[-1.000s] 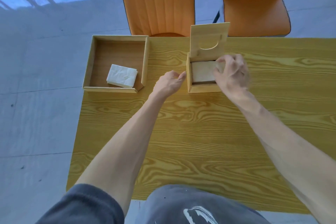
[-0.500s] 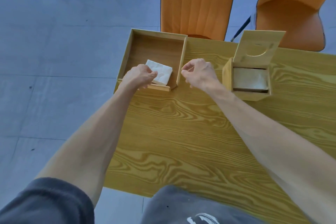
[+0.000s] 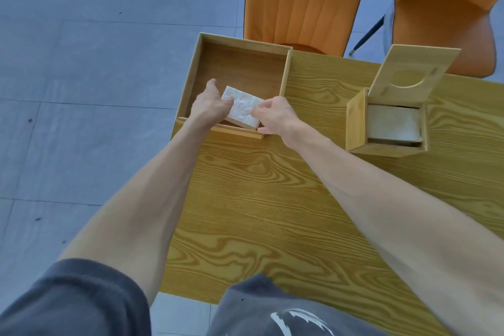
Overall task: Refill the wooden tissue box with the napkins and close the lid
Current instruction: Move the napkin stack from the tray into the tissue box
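Observation:
A white napkin stack (image 3: 243, 109) lies in the near part of an open wooden tray (image 3: 285, 73) at the table's left edge. My left hand (image 3: 209, 106) presses on the stack's left end, thumb spread. From the right, the curled fingers of my right hand (image 3: 276, 116) hold the other end. The stack still appears to rest on the tray floor. To the right stands the wooden tissue box (image 3: 356, 128), its hinged lid (image 3: 387, 73) with a round opening tilted up. Napkins (image 3: 392, 123) lie inside it.
The yellow wood-grain table (image 3: 272, 213) ends just left of the tray, with grey floor tiles beyond. Two orange chairs (image 3: 305, 0) stand behind the table's far edge, one right behind the tray and one behind the tissue box.
Both hands left the tissue box and moved left to the tray, where they now clasp the napkin stack. The view has turned left. The box lid stays up.

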`<control>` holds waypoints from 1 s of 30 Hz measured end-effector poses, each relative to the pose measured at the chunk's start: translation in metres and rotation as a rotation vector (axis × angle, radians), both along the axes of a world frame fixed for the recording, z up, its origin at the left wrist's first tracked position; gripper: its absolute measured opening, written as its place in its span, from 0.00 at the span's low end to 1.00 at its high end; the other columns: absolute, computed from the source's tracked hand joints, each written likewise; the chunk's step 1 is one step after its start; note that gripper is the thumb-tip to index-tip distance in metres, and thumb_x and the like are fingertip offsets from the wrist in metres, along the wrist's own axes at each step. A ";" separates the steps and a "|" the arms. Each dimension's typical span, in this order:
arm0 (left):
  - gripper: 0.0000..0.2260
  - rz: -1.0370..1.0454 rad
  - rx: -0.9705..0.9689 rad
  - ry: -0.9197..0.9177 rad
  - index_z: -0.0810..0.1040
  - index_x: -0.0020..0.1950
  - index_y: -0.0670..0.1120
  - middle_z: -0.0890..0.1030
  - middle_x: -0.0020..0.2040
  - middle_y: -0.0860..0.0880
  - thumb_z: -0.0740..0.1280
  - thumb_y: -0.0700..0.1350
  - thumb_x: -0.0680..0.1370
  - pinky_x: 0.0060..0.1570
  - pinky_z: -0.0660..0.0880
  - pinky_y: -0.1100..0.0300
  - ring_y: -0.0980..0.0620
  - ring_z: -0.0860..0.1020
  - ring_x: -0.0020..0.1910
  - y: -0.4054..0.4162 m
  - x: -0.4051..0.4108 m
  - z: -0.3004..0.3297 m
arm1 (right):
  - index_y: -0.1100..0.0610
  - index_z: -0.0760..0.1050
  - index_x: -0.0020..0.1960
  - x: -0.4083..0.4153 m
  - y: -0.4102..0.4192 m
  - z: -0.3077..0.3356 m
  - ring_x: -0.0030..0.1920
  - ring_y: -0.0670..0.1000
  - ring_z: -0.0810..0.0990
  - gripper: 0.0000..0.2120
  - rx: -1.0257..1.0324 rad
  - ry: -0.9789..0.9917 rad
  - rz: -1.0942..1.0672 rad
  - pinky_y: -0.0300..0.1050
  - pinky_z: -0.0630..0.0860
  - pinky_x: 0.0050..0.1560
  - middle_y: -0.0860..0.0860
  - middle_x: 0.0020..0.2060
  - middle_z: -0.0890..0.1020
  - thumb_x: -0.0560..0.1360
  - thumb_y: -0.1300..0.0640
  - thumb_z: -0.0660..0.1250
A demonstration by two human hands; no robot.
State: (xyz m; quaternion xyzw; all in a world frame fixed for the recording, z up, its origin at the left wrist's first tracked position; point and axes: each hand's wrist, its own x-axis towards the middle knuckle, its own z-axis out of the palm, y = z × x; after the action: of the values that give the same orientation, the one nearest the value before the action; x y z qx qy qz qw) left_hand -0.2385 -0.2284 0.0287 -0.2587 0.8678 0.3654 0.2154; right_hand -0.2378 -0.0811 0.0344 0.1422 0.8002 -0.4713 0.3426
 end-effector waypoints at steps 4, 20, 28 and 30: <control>0.30 0.053 -0.022 0.017 0.58 0.79 0.46 0.69 0.75 0.43 0.66 0.48 0.80 0.66 0.69 0.50 0.43 0.71 0.71 -0.002 -0.006 -0.006 | 0.70 0.74 0.62 0.000 -0.003 -0.001 0.61 0.61 0.80 0.19 0.013 0.014 0.048 0.59 0.77 0.62 0.63 0.65 0.77 0.77 0.58 0.65; 0.09 0.000 0.320 -0.011 0.80 0.53 0.51 0.80 0.45 0.53 0.72 0.40 0.76 0.42 0.72 0.63 0.56 0.77 0.42 -0.034 -0.003 -0.013 | 0.55 0.59 0.77 -0.002 0.006 -0.010 0.64 0.57 0.75 0.35 0.228 0.427 0.231 0.48 0.73 0.62 0.57 0.66 0.74 0.74 0.62 0.71; 0.12 -0.112 0.489 0.169 0.79 0.49 0.54 0.83 0.47 0.52 0.73 0.37 0.75 0.42 0.75 0.62 0.57 0.78 0.42 -0.041 0.010 -0.014 | 0.54 0.78 0.62 -0.006 0.005 -0.009 0.50 0.58 0.83 0.15 0.315 0.622 0.488 0.53 0.79 0.53 0.55 0.51 0.85 0.76 0.61 0.69; 0.17 -0.149 0.457 0.204 0.78 0.55 0.55 0.83 0.51 0.53 0.73 0.35 0.73 0.40 0.76 0.67 0.62 0.80 0.40 -0.041 0.012 -0.016 | 0.54 0.77 0.63 -0.003 0.005 -0.011 0.51 0.57 0.83 0.16 0.338 0.668 0.498 0.53 0.79 0.52 0.55 0.53 0.85 0.76 0.61 0.69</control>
State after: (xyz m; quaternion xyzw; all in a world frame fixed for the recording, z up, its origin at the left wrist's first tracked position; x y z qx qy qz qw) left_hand -0.2266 -0.2692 0.0130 -0.1005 0.7965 0.5594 0.2061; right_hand -0.2409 -0.0766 0.0237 -0.1610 0.9425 -0.2572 0.1403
